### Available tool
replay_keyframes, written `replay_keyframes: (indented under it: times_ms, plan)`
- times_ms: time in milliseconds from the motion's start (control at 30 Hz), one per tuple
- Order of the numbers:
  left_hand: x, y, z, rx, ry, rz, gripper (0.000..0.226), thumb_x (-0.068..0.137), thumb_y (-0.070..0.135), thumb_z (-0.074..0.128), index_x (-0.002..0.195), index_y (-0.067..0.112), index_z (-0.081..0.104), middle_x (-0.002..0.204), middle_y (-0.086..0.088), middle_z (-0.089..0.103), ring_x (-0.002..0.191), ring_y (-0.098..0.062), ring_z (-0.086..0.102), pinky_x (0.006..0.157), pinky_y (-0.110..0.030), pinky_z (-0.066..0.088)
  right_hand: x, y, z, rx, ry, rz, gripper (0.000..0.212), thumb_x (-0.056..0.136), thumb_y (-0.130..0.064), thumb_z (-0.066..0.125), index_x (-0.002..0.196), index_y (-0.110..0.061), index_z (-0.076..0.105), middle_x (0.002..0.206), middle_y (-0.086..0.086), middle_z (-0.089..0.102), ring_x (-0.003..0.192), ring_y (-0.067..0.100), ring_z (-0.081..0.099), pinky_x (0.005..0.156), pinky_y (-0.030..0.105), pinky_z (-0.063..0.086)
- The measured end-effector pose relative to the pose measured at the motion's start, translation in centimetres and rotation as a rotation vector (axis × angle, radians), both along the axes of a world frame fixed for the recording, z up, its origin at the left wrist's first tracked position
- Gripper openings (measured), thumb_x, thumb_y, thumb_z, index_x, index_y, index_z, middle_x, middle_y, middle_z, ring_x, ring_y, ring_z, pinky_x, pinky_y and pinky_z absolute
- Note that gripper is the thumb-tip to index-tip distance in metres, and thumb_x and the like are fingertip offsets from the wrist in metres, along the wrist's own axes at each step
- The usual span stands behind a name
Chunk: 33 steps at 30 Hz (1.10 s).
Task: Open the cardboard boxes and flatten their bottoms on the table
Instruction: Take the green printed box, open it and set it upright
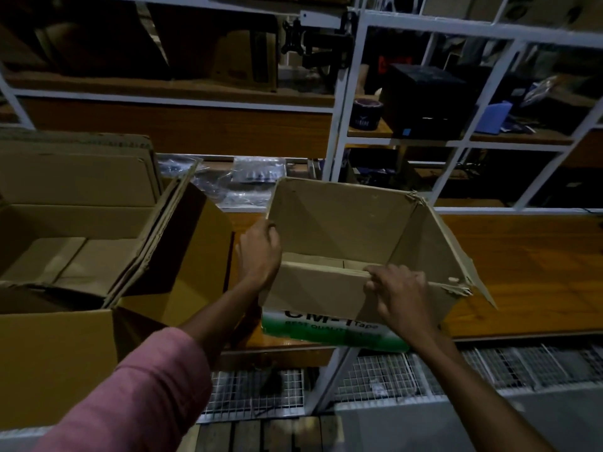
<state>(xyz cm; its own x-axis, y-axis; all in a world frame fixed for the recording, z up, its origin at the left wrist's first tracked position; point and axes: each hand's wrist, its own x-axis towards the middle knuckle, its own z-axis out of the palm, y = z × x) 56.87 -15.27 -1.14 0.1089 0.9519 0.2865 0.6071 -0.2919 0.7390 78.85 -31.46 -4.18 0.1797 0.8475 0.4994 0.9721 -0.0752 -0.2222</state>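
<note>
Open cardboard box (342,223) is held at its rim by both hands at the near edge of the wooden table (522,256).

The box is seen standing open-topped on the table, its near wall overhanging the edge; green and white print with the word "Tape" is visible on that wall. The left hand (259,252) is curled over the box's left rim, fingers inside, gripping it. The right hand (399,295) is closed on the near top edge, where a folded flap is pinched. The left arm is covered by a pink sleeve (137,396). A second, larger cardboard box (81,230) is placed to the left, open, flaps raised, just beside the first. White metal shelving (346,93) is noted behind the table, with a black box (424,99) and a tape roll (367,114) on one shelf.
</note>
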Motion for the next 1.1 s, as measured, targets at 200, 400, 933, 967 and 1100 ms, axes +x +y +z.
replay_keyframes:
  times_ms: [200, 400, 933, 967, 1100]
  plan:
    - [-1.1, -4.8, -4.8, 0.114, 0.214, 0.025, 0.065, 0.099, 0.063, 0.038, 0.152, 0.026, 0.033, 0.168, -0.005, 0.003, 0.151, -0.035, 0.008, 0.116, -0.062, 0.016, 0.9, -3.3, -2.4, 0.038, 0.01, -0.274, 0.064, 0.09, -0.056, 0.057, 0.139, -0.016, 0.053, 0.148, 0.015, 0.043, 0.137, 0.038, 0.036, 0.113, 0.056, 0.028]
    - [-2.0, -7.8, -8.5, 0.036, 0.259, 0.066, 0.1, 0.085, 0.084, 0.038, 0.161, 0.036, -0.004, 0.167, -0.01, -0.008, 0.148, -0.042, 0.011, 0.108, -0.068, 0.024, 2.4, -7.1, -4.4, -0.02, 0.182, -0.512, 0.097, 0.076, -0.055, 0.077, 0.155, -0.026, 0.029, 0.165, 0.01, 0.013, 0.145, 0.045, 0.02, 0.102, 0.072, 0.033]
    - [-2.5, -4.8, -6.3, 0.112, 0.156, -0.352, 0.149, 0.053, 0.048, 0.096, 0.153, 0.052, -0.014, 0.163, 0.005, -0.033, 0.155, -0.025, -0.009, 0.111, -0.059, 0.033, 7.1, -4.4, -3.0, 0.063, 0.427, -0.101, 0.119, 0.054, -0.04, 0.095, 0.154, -0.029, 0.032, 0.164, 0.004, 0.002, 0.15, 0.024, 0.012, 0.107, 0.047, 0.037]
    - [-2.6, -4.7, -6.4, 0.116, 0.196, -0.364, 0.151, 0.053, 0.047, 0.096, 0.153, 0.051, -0.017, 0.163, 0.005, -0.034, 0.155, -0.027, -0.007, 0.109, -0.062, 0.034, 7.6, -4.2, -3.2, 0.062, 0.411, -0.09, 0.118, 0.054, -0.038, 0.096, 0.153, -0.028, 0.033, 0.163, 0.005, 0.003, 0.15, 0.027, 0.013, 0.106, 0.048, 0.039]
    - [-2.9, -3.9, -7.1, 0.167, 0.312, -0.402, 0.15, 0.058, 0.051, 0.093, 0.156, 0.041, -0.019, 0.165, 0.0, -0.03, 0.154, -0.031, -0.005, 0.109, -0.064, 0.033, 8.4, -3.6, -3.6, 0.057, 0.358, -0.071, 0.119, 0.052, -0.035, 0.099, 0.152, -0.029, 0.034, 0.16, 0.008, 0.006, 0.147, 0.03, 0.017, 0.102, 0.049, 0.048]
